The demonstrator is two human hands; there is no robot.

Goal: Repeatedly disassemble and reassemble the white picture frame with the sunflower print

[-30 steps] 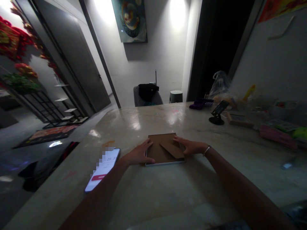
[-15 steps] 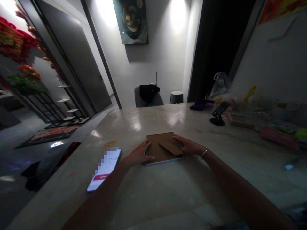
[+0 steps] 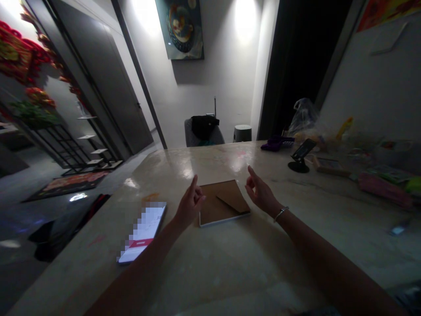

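L hand (image 3: 189, 204), R hand (image 3: 262, 194) flank brn-backed frame (image 3: 221, 208).

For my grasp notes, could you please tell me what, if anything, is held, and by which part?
Nothing is held: the left hand and right hand are at opposite sides of the flat, rectangular, white-edged brown board, gripping no part of it.

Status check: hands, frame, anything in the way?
Left hand empty, at left edge of brown-backed frame, contact unclear. Right hand empty, off its right side. Frame flat, brown side up. Phone to left, nothing seen blocking.
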